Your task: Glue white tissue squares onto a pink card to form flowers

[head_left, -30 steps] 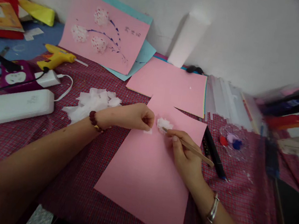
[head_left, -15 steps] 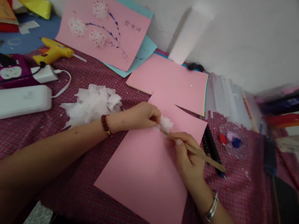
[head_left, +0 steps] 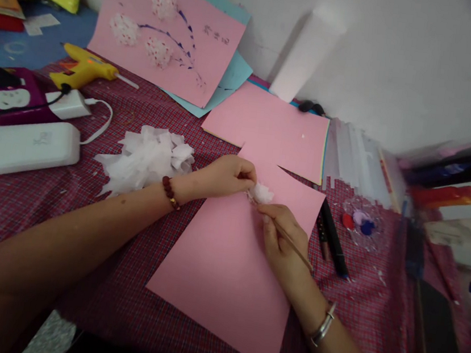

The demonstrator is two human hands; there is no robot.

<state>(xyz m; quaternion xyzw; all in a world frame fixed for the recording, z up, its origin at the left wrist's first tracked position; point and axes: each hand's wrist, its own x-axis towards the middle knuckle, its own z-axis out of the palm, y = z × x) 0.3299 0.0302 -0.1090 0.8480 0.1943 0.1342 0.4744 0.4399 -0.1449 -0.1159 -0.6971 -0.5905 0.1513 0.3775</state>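
Note:
A pink sheet [head_left: 223, 278] lies on the checked cloth, with a small white tuft [head_left: 263, 193] near its top. My left hand [head_left: 231, 177] is closed at the tuft's left edge, fingertips pinching a bit of white material that is mostly hidden. My right hand [head_left: 287, 246] grips a thin wooden stick [head_left: 293, 244], its tip at the lower left of the tuft, close to my left fingertips. Left of my left wrist is a pile of white tissue pieces [head_left: 143, 156].
A yellow glue gun [head_left: 83, 68], purple socket block [head_left: 17, 98] and white power strip [head_left: 20, 147] are at left. Behind stands a pink flower picture [head_left: 167, 36]. Black pen [head_left: 334, 240] and paint palette [head_left: 359, 220] lie at right.
My right hand has moved slightly left and turned the stick to a steeper slant. My left hand stays pinched by the tuft, which shows a little more. The camera view has shifted slightly.

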